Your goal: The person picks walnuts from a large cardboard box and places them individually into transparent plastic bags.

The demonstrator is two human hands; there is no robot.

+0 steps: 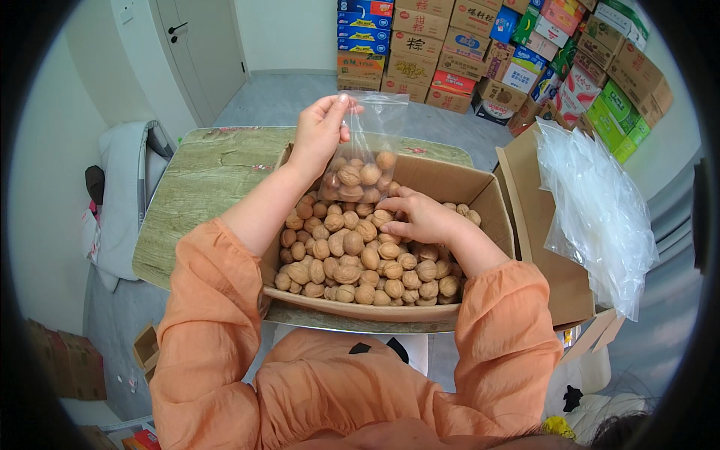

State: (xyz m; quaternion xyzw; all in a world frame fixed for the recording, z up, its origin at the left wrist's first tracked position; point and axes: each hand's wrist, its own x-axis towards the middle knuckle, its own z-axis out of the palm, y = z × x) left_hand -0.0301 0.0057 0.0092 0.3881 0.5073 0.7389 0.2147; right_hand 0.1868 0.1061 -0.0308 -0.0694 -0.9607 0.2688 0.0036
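Note:
My left hand (pixel 324 128) grips the upper left edge of a clear plastic zip bag (pixel 376 125) with several walnuts in its lower part. The bag hangs over an open cardboard box (pixel 450 177) that holds a layer of loose walnuts (pixel 352 243). My right hand (pixel 419 216) is at the bag's lower right, over the walnuts, with thumb and fingers spread around a walnut (pixel 382 217). Whether it grips that walnut cannot be told.
The box stands on a wood-patterned table (pixel 208 174). To the right, a pile of clear plastic bags (pixel 596 214) lies on another cardboard box (pixel 554 270). Stacked cartons (pixel 416 48) line the far wall. A folded grey item (pixel 121 197) stands left of the table.

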